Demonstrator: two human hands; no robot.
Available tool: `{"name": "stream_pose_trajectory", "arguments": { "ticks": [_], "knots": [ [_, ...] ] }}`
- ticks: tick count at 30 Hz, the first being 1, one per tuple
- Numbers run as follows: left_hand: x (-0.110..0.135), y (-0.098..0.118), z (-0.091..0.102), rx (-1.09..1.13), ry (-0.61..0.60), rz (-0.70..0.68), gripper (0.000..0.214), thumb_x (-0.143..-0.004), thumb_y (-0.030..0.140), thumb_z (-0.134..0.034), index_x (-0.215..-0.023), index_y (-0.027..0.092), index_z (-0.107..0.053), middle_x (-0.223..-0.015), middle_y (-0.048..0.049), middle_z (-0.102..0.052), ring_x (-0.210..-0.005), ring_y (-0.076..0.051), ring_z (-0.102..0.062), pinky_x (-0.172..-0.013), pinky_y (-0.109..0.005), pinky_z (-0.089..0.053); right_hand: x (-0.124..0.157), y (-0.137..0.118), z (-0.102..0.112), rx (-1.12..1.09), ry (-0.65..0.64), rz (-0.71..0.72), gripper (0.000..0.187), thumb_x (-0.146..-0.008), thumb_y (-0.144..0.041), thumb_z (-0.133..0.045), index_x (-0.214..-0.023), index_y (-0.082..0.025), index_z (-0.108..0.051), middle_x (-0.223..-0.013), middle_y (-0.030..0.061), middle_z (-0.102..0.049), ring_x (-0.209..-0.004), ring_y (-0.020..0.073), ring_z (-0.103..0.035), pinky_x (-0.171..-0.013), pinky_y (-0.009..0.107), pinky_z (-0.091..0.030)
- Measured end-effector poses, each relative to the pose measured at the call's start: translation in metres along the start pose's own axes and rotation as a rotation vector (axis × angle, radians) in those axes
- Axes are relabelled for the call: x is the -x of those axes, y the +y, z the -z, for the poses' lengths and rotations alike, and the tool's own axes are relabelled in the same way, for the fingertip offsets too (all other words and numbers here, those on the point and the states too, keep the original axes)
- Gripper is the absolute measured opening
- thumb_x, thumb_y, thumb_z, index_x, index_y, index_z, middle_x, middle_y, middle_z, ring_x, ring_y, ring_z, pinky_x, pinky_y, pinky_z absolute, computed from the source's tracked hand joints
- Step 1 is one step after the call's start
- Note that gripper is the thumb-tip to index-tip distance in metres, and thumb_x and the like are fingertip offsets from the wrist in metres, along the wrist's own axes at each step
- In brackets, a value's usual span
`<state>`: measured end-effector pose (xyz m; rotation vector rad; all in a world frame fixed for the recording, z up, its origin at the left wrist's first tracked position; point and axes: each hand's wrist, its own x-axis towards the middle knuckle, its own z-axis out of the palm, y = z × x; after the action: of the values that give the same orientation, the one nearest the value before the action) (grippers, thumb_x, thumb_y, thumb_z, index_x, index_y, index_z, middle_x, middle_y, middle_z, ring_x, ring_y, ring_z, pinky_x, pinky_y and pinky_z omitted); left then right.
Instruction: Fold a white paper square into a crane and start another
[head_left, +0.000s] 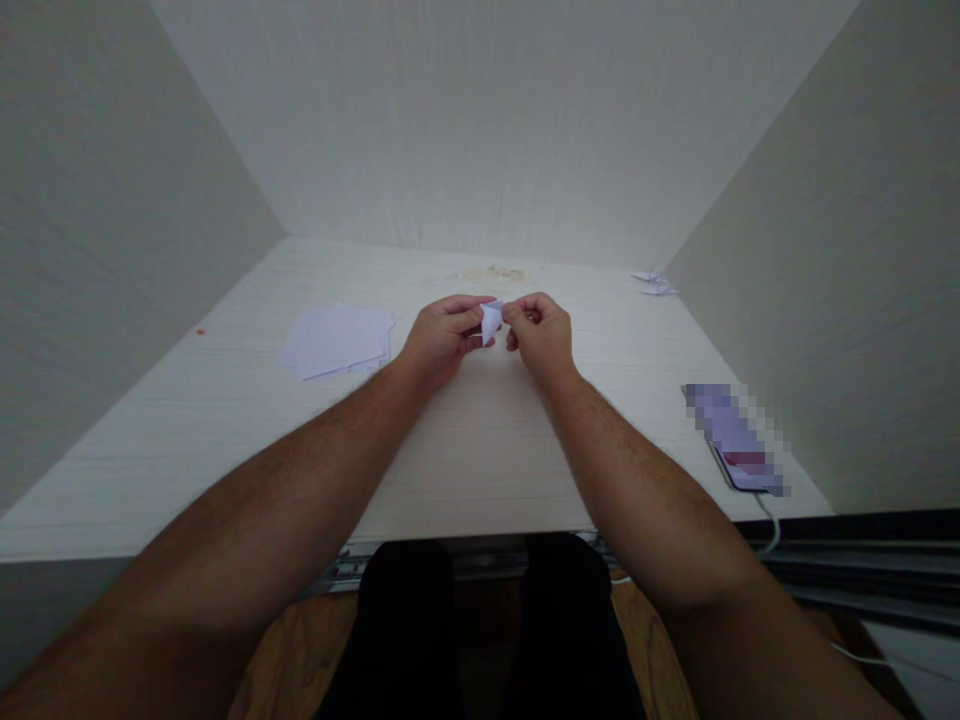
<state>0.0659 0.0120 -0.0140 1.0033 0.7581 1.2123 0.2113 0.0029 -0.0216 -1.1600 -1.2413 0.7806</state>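
A small piece of folded white paper (490, 322) is held between my two hands above the middle of the desk. Its lower end narrows to a point. My left hand (448, 335) pinches its left side, with the thumb in front and fingers behind. With thumb and index finger, my right hand (541, 332) grips the upper right corner, its other fingers curled. Left of my hands lies a loose stack of white paper sheets (337, 340). Several small folded paper pieces (655, 284) rest at the back right corner of the desk.
The pale desk (480, 450) has walls at the back and both sides. A phone (731, 440) with a white cable (769, 525) lies near the right wall. A yellowish stain (495, 273) marks the back, and a small orange bit (200, 332) sits at left.
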Motion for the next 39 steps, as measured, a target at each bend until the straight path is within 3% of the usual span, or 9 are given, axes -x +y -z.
{"name": "stream_pose_trajectory", "arguments": {
  "ticks": [4, 8, 16, 30, 39],
  "knots": [
    [-0.001, -0.001, 0.0, -0.005, 0.016, -0.002, 0.02, -0.071, 0.019, -0.075, -0.091, 0.013, -0.073, -0.093, -0.0096, -0.074, -0.079, -0.017, -0.068, -0.072, -0.032, -0.055, 0.0, 0.003, 0.0, 0.07, 0.016, 0.039, 0.018, -0.082, -0.032, -0.068, -0.074, -0.021, -0.057, -0.059, -0.0043, -0.062, -0.049, 0.0083, -0.052, -0.048, 0.022, -0.041],
    [-0.002, -0.002, 0.001, 0.021, 0.022, -0.009, 0.02, -0.071, 0.019, -0.076, -0.09, 0.013, -0.073, -0.09, -0.0089, -0.073, -0.077, -0.016, -0.067, -0.071, -0.031, -0.054, 0.002, 0.003, -0.001, 0.088, -0.004, 0.133, 0.01, -0.081, -0.031, -0.067, -0.079, -0.021, -0.068, -0.081, 0.0005, -0.069, -0.059, 0.0086, -0.056, -0.056, 0.024, -0.047],
    [-0.002, -0.002, 0.002, 0.021, 0.043, 0.001, 0.02, -0.069, 0.018, -0.078, -0.089, 0.014, -0.075, -0.089, -0.0073, -0.074, -0.079, -0.015, -0.068, -0.083, -0.037, -0.056, 0.002, 0.001, 0.001, 0.142, -0.063, 0.172, 0.014, -0.076, -0.027, -0.072, -0.089, -0.022, -0.07, -0.101, 0.0016, -0.066, -0.061, 0.0065, -0.052, -0.061, 0.024, -0.049],
    [-0.002, -0.004, 0.0, 0.02, 0.037, -0.007, 0.016, -0.068, 0.015, -0.075, -0.083, 0.013, -0.073, -0.084, -0.0059, -0.073, -0.079, -0.016, -0.07, -0.089, -0.041, -0.057, 0.0, 0.01, 0.001, 0.181, -0.084, 0.163, 0.009, -0.076, -0.025, -0.067, -0.079, -0.021, -0.059, -0.084, -0.0014, -0.061, -0.063, 0.0089, -0.054, -0.06, 0.024, -0.047],
    [-0.002, -0.005, 0.001, -0.002, 0.079, -0.005, 0.018, -0.066, 0.015, -0.079, -0.082, 0.015, -0.072, -0.087, -0.0054, -0.073, -0.08, -0.015, -0.07, -0.087, -0.037, -0.057, -0.002, 0.007, 0.001, 0.28, -0.054, 0.223, 0.015, -0.072, -0.011, -0.062, -0.082, -0.022, -0.065, -0.094, 0.0016, -0.066, -0.072, 0.0121, -0.057, -0.076, 0.031, -0.052]
  ]
}}
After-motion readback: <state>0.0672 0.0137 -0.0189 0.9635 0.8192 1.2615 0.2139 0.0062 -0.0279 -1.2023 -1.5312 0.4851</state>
